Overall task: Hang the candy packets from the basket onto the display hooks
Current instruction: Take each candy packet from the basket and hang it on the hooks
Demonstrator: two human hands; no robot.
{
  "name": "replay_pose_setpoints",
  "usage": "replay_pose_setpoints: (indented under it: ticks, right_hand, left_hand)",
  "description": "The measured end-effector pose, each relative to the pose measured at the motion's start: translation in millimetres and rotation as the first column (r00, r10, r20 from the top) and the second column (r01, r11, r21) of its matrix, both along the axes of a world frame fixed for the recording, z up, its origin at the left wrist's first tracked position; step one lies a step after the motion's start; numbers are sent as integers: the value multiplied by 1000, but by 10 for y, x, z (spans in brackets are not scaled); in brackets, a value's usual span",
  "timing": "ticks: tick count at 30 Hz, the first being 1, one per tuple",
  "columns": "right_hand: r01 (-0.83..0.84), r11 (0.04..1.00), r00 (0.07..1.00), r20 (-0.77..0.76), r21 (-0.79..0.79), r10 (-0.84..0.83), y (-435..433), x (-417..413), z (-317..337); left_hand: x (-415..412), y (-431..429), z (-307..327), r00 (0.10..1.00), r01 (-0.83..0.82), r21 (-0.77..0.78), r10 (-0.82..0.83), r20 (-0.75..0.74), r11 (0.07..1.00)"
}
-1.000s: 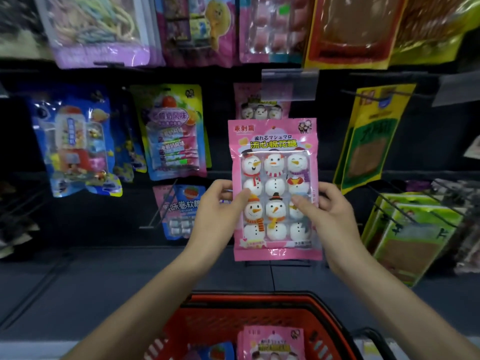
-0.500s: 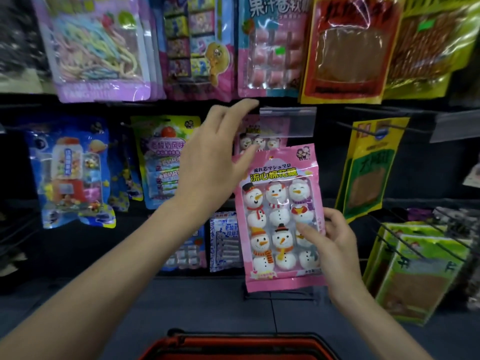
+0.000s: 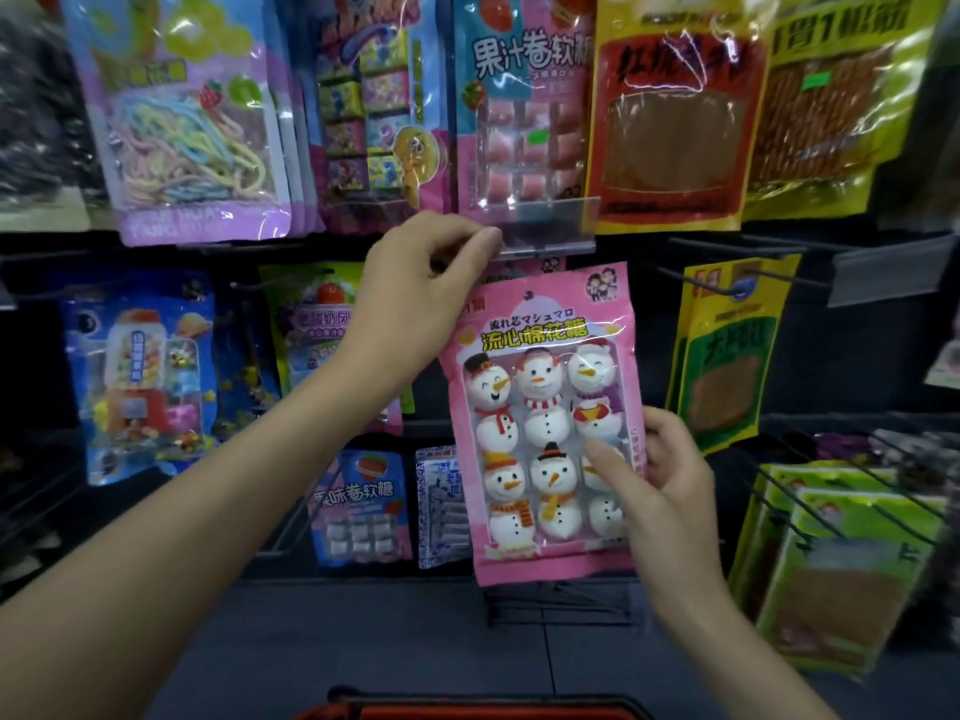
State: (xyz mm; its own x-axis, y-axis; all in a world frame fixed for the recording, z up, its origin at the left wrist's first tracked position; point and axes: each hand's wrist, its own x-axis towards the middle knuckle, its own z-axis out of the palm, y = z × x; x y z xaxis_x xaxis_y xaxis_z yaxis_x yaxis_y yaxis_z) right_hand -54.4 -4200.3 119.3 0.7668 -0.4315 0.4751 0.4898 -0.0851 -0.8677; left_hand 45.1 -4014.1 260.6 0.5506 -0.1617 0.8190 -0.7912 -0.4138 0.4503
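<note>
A pink packet of snowman marshmallows is held upright in front of the display. My right hand grips its right edge, thumb across the front. My left hand is raised above the packet's top left corner and pinches the left end of a clear plastic price-tag holder at the tip of a hook. Another pink packet of the same kind hangs just behind, mostly hidden. The red basket's rim shows at the bottom edge.
Rows of hanging packets fill the dark display wall: a pastel candy bag at top left, a blue packet at left, yellow packets and green packets on wire hooks at right.
My left hand let go of the packet, rose and closed its fingers on the clear tag holder. My right hand alone lifted the packet higher. The view tilted up, leaving only the basket rim.
</note>
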Motion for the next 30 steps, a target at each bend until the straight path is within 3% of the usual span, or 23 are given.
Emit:
replay_pose_setpoints:
  ticks: [6,30]
  right_hand:
    - [39,999,999,-33,21,-38,-23,81,12]
    - [64,997,998,-30,39,-63,10,50,13]
  left_hand:
    - [-68,-67,-9,983,128,-173,-148,-110,977]
    - [-154,-63,-123,960,205,-292,-250,-126,934]
